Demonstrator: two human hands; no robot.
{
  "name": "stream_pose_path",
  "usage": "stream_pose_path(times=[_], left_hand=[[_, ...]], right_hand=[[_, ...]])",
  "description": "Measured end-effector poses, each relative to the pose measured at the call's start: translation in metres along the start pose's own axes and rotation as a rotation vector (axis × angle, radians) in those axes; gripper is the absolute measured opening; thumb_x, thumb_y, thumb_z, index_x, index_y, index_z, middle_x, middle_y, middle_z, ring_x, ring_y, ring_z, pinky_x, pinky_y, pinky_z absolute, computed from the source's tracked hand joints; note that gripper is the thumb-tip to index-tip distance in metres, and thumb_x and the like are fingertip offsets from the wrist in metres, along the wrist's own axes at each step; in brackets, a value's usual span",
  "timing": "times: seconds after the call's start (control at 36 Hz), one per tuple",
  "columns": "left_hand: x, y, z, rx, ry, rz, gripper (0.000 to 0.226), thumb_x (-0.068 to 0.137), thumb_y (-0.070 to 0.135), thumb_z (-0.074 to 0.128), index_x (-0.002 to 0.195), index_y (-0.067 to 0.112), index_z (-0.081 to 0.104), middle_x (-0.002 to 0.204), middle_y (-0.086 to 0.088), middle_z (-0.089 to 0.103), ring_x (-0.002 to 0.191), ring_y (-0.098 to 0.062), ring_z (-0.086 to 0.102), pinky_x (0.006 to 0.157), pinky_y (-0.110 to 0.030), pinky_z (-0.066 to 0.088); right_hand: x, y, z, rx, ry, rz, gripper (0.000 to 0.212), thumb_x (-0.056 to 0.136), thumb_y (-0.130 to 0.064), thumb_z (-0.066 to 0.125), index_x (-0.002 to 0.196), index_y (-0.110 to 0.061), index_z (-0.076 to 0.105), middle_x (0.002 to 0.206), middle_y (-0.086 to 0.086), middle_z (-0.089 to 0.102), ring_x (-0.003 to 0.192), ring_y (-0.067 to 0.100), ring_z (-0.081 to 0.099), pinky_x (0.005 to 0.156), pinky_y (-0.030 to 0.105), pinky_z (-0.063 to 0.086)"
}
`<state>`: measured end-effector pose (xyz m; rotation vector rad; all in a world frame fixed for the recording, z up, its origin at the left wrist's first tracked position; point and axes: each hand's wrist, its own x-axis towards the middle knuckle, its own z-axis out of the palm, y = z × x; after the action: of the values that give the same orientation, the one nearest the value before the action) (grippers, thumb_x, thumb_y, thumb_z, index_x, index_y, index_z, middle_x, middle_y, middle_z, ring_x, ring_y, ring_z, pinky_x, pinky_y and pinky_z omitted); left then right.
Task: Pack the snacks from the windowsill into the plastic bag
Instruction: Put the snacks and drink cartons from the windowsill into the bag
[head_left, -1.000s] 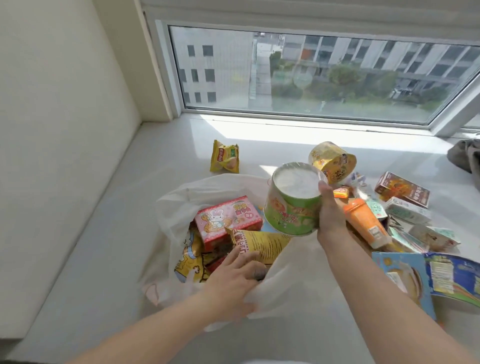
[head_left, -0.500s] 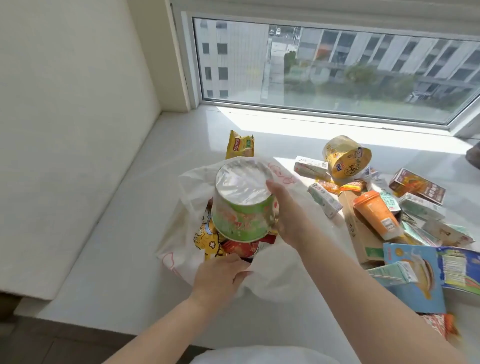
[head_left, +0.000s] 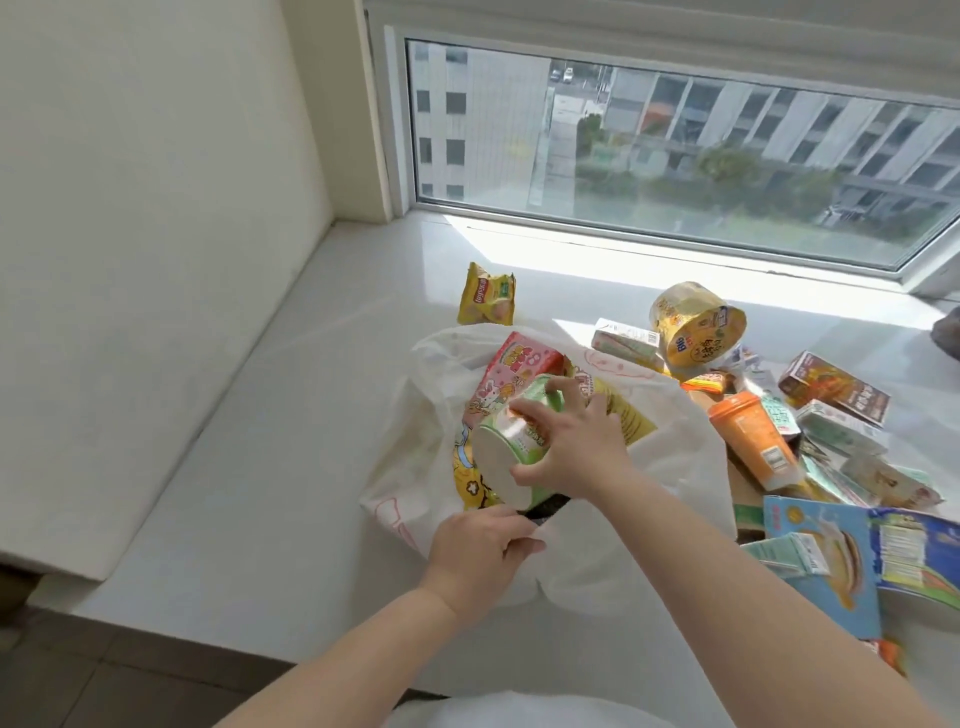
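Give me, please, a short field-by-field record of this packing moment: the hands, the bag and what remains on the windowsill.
left hand: grips the near rim of the plastic bag, holding it open
right hand: holds the green noodle cup, on its side in the bag mouth
in bag: pink cartoon box, yellow packets
on windowsill: yellow chip bag, yellow noodle cup, orange cup, brown carton

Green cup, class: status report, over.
Right hand grips green cup, tipped inside bag. Left hand pinches bag's near rim. Pink box crowds behind cup. Many snacks still on sill.
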<state>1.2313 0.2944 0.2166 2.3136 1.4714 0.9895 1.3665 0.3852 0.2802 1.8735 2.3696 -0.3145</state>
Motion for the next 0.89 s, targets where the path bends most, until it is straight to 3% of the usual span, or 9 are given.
stream_pose_path(times=[0.14, 0.31, 0.39, 0.5, 0.61, 0.69, 0.78, 0.83, 0.89], left_hand=[[0.004, 0.015, 0.000, -0.017, -0.040, 0.202, 0.026, 0.079, 0.039, 0.055, 0.061, 0.023, 0.064, 0.059, 0.011, 0.056, 0.052, -0.007, 0.048, 0.041, -0.019, 0.031], [0.005, -0.017, 0.003, 0.016, -0.085, 0.047, 0.028, 0.079, 0.044, 0.052, 0.065, 0.025, 0.067, 0.062, 0.013, 0.061, 0.048, -0.013, 0.054, 0.038, -0.016, 0.037], [0.020, -0.010, 0.006, 0.062, -0.113, 0.127, 0.031, 0.081, 0.045, 0.049, 0.064, 0.025, 0.066, 0.060, 0.014, 0.060, 0.049, -0.012, 0.055, 0.042, -0.015, 0.034], [0.055, -0.009, -0.003, -0.027, -0.093, 0.004, 0.038, 0.093, 0.043, 0.045, 0.071, 0.021, 0.068, 0.064, 0.011, 0.061, 0.057, -0.013, 0.058, 0.050, -0.019, 0.032], [0.098, -0.032, 0.000, 0.074, 0.036, -0.350, 0.033, 0.090, 0.043, 0.054, 0.110, 0.019, 0.066, 0.109, -0.002, 0.058, 0.102, -0.024, 0.051, 0.083, -0.034, 0.040], [0.125, -0.057, 0.011, 0.219, -0.116, -0.675, 0.069, 0.083, 0.050, 0.062, 0.140, 0.023, 0.036, 0.144, -0.009, 0.030, 0.132, -0.031, 0.028, 0.106, -0.046, 0.029], [0.139, -0.078, 0.020, 0.172, -0.253, -0.920, 0.097, 0.076, 0.056, 0.066, 0.148, 0.030, 0.006, 0.155, -0.006, 0.003, 0.140, -0.032, 0.012, 0.106, -0.058, 0.027], [0.140, -0.090, 0.021, 0.140, -0.329, -1.009, 0.107, 0.071, 0.058, 0.071, 0.148, 0.035, -0.001, 0.155, -0.003, -0.002, 0.138, -0.036, 0.018, 0.103, -0.059, 0.031], [0.138, -0.097, 0.025, 0.136, -0.424, -1.017, 0.097, 0.074, 0.054, 0.067, 0.147, 0.037, 0.006, 0.151, -0.008, 0.015, 0.128, -0.039, 0.037, 0.098, -0.052, 0.039]], right_hand=[[0.000, -0.002, 0.029, -0.279, -0.127, -0.189, 0.076, 0.075, -0.060, 0.060, 0.139, -0.050, 0.019, 0.154, -0.006, -0.005, 0.130, 0.038, 0.013, 0.102, 0.048, 0.026], [0.003, 0.016, 0.021, -0.120, -0.245, -0.305, 0.046, 0.098, -0.032, 0.038, 0.137, -0.056, 0.029, 0.156, -0.018, -0.001, 0.111, 0.024, 0.033, 0.090, 0.035, 0.035], [0.004, 0.020, 0.019, 0.137, -0.261, -0.293, 0.045, 0.098, -0.014, 0.039, 0.130, -0.045, 0.050, 0.153, -0.021, 0.021, 0.111, 0.020, 0.038, 0.088, 0.029, 0.033], [-0.001, 0.031, -0.005, 0.709, 0.020, -0.030, 0.033, 0.093, -0.008, 0.047, 0.109, -0.026, 0.070, 0.120, -0.006, 0.065, 0.108, 0.012, 0.056, 0.095, 0.029, 0.044], [-0.012, 0.064, -0.006, 0.489, 0.522, 0.401, 0.033, 0.085, -0.018, 0.057, 0.118, -0.021, 0.061, 0.126, 0.003, 0.057, 0.113, 0.026, 0.047, 0.091, 0.037, 0.038], [-0.029, 0.086, 0.007, 0.308, 0.384, 0.766, 0.079, 0.076, -0.043, 0.066, 0.142, -0.020, 0.029, 0.150, 0.010, 0.025, 0.133, 0.034, 0.028, 0.104, 0.048, 0.029], [-0.042, 0.099, 0.032, 0.575, 0.091, 1.030, 0.101, 0.073, -0.049, 0.069, 0.148, -0.016, 0.010, 0.153, 0.013, 0.017, 0.135, 0.036, 0.029, 0.105, 0.052, 0.033], [-0.045, 0.100, 0.045, 0.888, -0.070, 1.084, 0.085, 0.076, -0.041, 0.069, 0.143, -0.010, 0.028, 0.141, 0.016, 0.040, 0.123, 0.034, 0.045, 0.098, 0.044, 0.043], [-0.046, 0.103, 0.049, 0.935, -0.160, 1.034, 0.050, 0.083, -0.028, 0.063, 0.125, -0.003, 0.052, 0.119, 0.017, 0.058, 0.108, 0.032, 0.055, 0.090, 0.035, 0.048]])
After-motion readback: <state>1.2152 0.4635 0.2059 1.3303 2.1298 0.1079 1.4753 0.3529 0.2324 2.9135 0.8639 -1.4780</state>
